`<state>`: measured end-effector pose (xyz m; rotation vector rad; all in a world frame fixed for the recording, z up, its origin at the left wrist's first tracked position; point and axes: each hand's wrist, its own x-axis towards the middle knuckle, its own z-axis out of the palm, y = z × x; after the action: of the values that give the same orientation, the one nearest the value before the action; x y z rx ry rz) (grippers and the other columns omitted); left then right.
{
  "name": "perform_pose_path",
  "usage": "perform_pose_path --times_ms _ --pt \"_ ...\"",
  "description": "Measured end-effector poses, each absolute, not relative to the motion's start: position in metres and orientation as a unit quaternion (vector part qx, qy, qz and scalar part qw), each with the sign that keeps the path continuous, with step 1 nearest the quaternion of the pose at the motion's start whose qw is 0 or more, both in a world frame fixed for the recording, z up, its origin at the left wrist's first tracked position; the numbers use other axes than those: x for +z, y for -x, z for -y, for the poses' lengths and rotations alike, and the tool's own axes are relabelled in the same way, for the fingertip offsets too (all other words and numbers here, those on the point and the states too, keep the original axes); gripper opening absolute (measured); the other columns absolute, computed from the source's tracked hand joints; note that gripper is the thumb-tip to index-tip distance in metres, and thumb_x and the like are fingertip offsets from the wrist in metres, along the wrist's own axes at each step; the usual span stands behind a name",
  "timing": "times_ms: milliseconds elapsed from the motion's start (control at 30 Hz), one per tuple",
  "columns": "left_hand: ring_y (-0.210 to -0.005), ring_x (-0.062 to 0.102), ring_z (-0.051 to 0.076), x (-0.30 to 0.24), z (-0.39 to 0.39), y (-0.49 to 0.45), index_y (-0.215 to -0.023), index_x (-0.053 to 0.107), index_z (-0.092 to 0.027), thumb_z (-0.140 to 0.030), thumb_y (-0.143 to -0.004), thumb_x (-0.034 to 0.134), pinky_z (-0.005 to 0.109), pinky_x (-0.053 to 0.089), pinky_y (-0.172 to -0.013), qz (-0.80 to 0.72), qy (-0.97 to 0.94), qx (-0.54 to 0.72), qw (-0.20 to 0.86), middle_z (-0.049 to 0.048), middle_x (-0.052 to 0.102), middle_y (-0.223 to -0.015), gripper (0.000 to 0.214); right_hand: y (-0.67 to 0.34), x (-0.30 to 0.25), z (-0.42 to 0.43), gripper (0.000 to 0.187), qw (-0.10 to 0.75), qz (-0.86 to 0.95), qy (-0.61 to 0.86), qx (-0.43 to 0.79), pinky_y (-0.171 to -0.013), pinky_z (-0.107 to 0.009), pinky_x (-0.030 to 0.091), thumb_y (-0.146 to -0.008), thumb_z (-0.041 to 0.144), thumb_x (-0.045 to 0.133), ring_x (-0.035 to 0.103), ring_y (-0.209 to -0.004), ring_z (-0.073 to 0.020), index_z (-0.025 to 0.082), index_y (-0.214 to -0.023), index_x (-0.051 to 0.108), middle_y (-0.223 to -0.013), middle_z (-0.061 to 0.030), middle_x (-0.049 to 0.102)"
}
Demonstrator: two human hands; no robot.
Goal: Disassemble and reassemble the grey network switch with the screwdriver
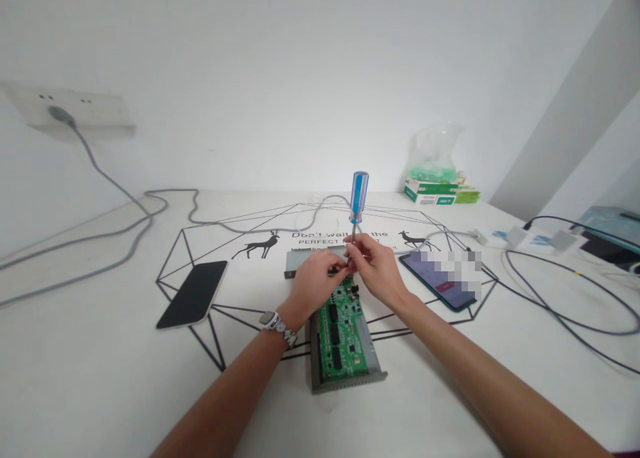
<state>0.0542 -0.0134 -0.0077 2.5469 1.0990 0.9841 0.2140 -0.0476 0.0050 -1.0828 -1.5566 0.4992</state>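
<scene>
A screwdriver [358,195] with a clear blue handle stands nearly upright, its shaft pointing down at the far end of a green circuit board [345,338]. My right hand [377,268] pinches the shaft between thumb and fingers. Close against it, my left hand [317,278] has its fingertips pressed together by the lower shaft; what they grip, if anything, is hidden. The board sits in a grey metal casing [350,383]. Behind my left hand lies a flat grey metal cover [296,261], partly hidden. The screwdriver's tip is out of sight behind my fingers.
A dark-screened phone [194,295] lies on the left, and another phone [440,281] with a lit screen on the right. A power strip [530,239] and black cables [575,321] are farther right. Small boxes [431,193] stand against the wall. A grey cord [140,238] crosses the left side.
</scene>
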Motion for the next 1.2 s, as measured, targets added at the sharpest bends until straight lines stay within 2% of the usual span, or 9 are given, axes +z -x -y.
perform_pose_path --times_ms 500,833,967,1067,1200 --pt "-0.088 0.060 0.021 -0.009 0.011 -0.054 -0.085 0.072 -0.020 -0.031 -0.093 0.058 0.033 0.045 -0.079 -0.356 -0.871 0.323 0.098 0.0049 0.069 -0.089 0.019 -0.216 0.000 0.044 0.029 0.570 0.645 0.455 0.226 -0.059 -0.029 0.057 -0.093 0.045 0.055 0.065 -0.061 -0.0162 0.022 -0.107 0.065 -0.076 -0.0019 0.066" --pt "-0.089 0.060 0.022 -0.011 0.012 -0.054 -0.085 0.071 -0.019 -0.030 -0.093 0.057 0.033 0.046 -0.081 -0.361 -0.870 0.318 0.109 0.0058 0.068 -0.091 0.019 -0.217 0.000 0.044 0.029 0.565 0.656 0.458 0.199 -0.059 -0.028 0.056 -0.093 0.039 0.055 0.062 -0.061 -0.0151 0.021 -0.115 0.063 -0.073 -0.0004 0.063" --pt "-0.089 0.059 0.022 -0.011 0.012 -0.054 -0.086 0.071 -0.019 -0.030 -0.094 0.055 0.033 0.045 -0.079 -0.361 -0.875 0.307 0.098 0.0063 0.068 -0.091 0.021 -0.220 0.007 0.044 0.034 0.562 0.656 0.460 0.206 -0.057 -0.026 0.055 -0.092 0.042 0.056 0.064 -0.070 -0.0157 0.021 -0.119 0.063 -0.085 -0.0038 0.067" --pt "-0.089 0.059 0.022 -0.010 0.013 -0.054 -0.087 0.071 -0.019 -0.030 -0.095 0.053 0.034 0.045 -0.080 -0.360 -0.877 0.304 0.097 0.0060 0.068 -0.089 0.022 -0.224 0.013 0.042 0.036 0.561 0.651 0.441 0.260 -0.055 -0.025 0.056 -0.092 0.045 0.055 0.064 -0.071 -0.0152 0.020 -0.117 0.064 -0.097 -0.0068 0.071" --pt "-0.090 0.060 0.022 -0.008 0.012 -0.053 -0.088 0.071 -0.020 -0.029 -0.094 0.053 0.035 0.045 -0.083 -0.355 -0.879 0.300 0.103 0.0053 0.068 -0.089 0.021 -0.229 0.016 0.038 0.033 0.557 0.646 0.434 0.291 -0.055 -0.027 0.057 -0.089 0.046 0.058 0.063 -0.067 -0.0150 0.019 -0.106 0.068 -0.093 -0.0068 0.073"
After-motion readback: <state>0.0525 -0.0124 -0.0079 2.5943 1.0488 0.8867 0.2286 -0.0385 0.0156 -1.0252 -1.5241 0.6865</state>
